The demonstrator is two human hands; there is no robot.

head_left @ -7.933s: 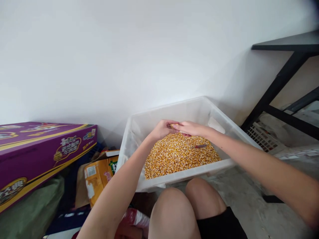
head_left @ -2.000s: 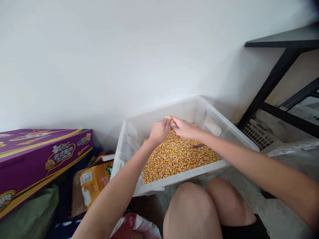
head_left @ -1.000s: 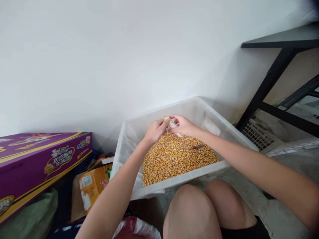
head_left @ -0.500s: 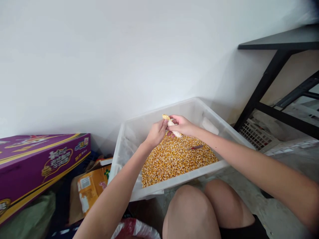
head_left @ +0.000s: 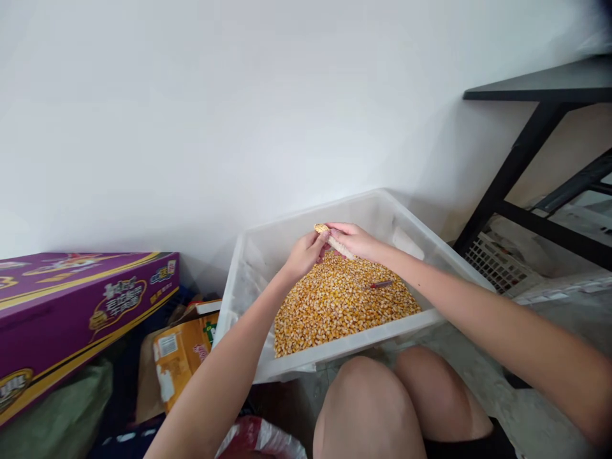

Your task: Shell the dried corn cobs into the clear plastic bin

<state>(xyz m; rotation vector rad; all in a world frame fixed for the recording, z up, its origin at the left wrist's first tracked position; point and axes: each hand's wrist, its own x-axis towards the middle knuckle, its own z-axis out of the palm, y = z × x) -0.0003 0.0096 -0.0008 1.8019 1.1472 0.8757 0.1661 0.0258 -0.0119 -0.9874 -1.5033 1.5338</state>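
While left hand (head_left: 306, 252) is pinching a cob (head_left: 342, 248), right hand (head_left: 354, 240) is too
Kernels (head_left: 335, 306) are hugging the tub's (head_left: 344, 346) near edge.

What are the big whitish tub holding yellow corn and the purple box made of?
The whitish rectangular tub looks like smooth, cloudy plastic: its walls seem translucent, its rim moulded. The purple rectangular box is probably smooth printed cardboard: flat panels, straight edges.

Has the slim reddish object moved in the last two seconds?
No; against the tub, the slim reddish object holds its place on the corn kernels.
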